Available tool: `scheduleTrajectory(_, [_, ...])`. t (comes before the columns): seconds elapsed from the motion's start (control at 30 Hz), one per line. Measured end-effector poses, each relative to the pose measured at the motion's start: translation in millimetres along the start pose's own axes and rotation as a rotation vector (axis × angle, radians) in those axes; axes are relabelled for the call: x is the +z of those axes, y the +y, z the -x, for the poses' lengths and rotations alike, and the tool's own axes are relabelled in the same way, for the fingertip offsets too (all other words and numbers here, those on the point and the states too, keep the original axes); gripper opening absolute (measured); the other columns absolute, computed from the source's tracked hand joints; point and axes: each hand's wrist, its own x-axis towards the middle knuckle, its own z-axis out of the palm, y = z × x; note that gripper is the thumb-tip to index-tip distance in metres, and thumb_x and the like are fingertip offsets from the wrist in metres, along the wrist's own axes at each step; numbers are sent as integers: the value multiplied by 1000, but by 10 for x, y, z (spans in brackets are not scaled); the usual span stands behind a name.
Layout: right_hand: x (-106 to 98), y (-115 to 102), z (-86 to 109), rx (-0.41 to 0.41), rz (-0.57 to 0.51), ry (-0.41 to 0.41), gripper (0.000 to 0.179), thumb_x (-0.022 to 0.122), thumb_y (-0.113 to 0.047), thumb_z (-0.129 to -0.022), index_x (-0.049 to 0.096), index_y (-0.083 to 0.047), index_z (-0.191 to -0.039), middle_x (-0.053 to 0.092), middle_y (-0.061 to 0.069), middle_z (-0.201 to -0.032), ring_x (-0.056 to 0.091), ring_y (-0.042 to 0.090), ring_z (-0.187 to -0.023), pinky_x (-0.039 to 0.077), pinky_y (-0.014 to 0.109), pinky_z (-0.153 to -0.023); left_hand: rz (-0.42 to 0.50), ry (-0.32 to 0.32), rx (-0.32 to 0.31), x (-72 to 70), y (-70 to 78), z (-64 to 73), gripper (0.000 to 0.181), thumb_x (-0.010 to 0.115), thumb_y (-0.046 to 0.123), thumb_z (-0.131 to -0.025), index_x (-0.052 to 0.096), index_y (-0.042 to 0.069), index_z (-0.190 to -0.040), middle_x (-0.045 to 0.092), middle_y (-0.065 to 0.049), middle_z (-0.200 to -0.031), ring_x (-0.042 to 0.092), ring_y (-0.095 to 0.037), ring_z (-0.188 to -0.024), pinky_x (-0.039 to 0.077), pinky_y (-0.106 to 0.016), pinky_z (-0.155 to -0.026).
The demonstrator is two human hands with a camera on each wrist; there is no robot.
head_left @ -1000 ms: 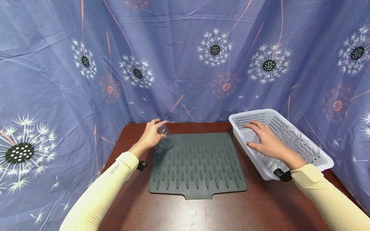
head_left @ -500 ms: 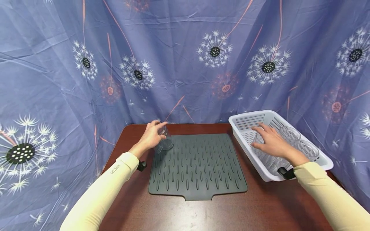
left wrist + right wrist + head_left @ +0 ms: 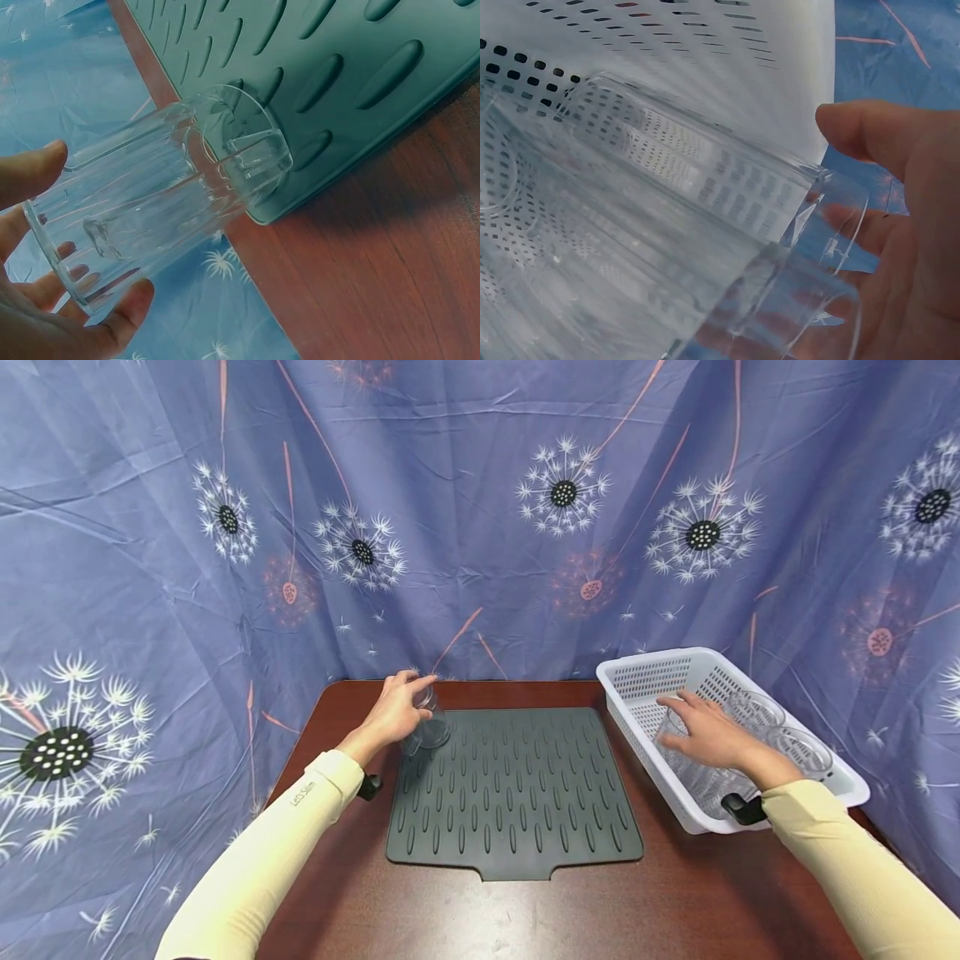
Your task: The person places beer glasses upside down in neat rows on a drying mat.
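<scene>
A clear glass mug (image 3: pixel 433 731) stands at the back left corner of the dark grey ridged mat (image 3: pixel 517 793). My left hand (image 3: pixel 393 710) grips its upper end, thumb on one side and fingers round the other. The left wrist view shows the mug (image 3: pixel 150 195) from close by, its lower end against the mat. My right hand (image 3: pixel 705 731) reaches over the white basket (image 3: pixel 645 752) with fingers spread round the end of a clear glass (image 3: pixel 705 165). In the right wrist view the thumb (image 3: pixel 855 131) is apart from that glass, and the fingers show behind it.
Several more clear glasses (image 3: pixel 798 750) lie in the basket, which stands right of the mat on the brown wooden table (image 3: pixel 600 910). A blue curtain (image 3: pixel 465 527) with dandelion prints hangs behind the table and along both sides.
My right hand has moved right and slightly down, further in over the glasses in the basket. My left hand stays at the mug on the mat.
</scene>
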Motion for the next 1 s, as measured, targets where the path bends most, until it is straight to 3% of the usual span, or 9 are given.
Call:
scheduleTrajectory(0.53, [48, 84, 13, -71, 29, 62, 69, 77, -13, -79, 49, 2, -140, 45, 42, -136, 45, 66, -119, 33, 74, -98, -75, -39, 34, 39, 105, -69, 67, 75, 15, -91, 49, 27, -151, 32, -12, -159, 25, -36, -146, 37, -54, -111])
scheduleTrajectory(0.77, [33, 89, 8, -36, 30, 5, 69, 73, -15, -85, 44, 0, -146, 39, 42, -143, 39, 67, -125, 30, 76, -102, -69, -62, 53, 49, 144, -81, 67, 75, 14, -91, 49, 26, -151, 32, -12, -159, 23, -37, -148, 35, -57, -112])
scheduleTrajectory(1.0, [41, 117, 7, -44, 47, 11, 69, 75, -17, -85, 45, 0, -145, 42, 41, -140, 42, 67, -122, 32, 76, -101, -89, -92, 65, 65, 167, -111, 69, 75, 14, -91, 47, 27, -152, 29, -13, -162, 16, -38, -152, 31, -59, -115])
